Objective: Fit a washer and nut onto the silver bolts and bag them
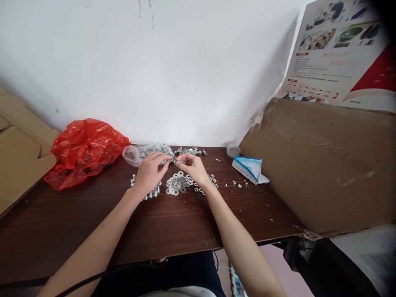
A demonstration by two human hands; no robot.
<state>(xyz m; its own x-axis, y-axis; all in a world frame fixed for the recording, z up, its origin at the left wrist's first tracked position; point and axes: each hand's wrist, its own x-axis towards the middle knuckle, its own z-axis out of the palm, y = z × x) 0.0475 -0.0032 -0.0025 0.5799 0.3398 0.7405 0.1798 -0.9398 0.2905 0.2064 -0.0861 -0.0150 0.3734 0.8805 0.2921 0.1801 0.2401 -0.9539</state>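
Observation:
My left hand [150, 170] is closed on a silver bolt [163, 162], held sideways above the table. A flat washer [173, 157] appears edge-on at the bolt's right end. There my right hand [192, 166] pinches the same end between thumb and fingers; a small piece such as a nut may be hidden in that pinch. Below the hands lies a pile of flat washers [175, 190]. Several bolts [151, 194] stand under my left wrist, partly covered by it. Loose nuts [213, 180] are scattered beside my right forearm.
Behind the hands are a clear plastic bag [133, 154] of metal parts and a heap of assembled bolts [188, 151]. A red plastic bag [88, 144] lies left, near cardboard [23, 144]. At right are a round clear container [233, 151], a blue-white packet [249, 168] and a cardboard panel [324, 165].

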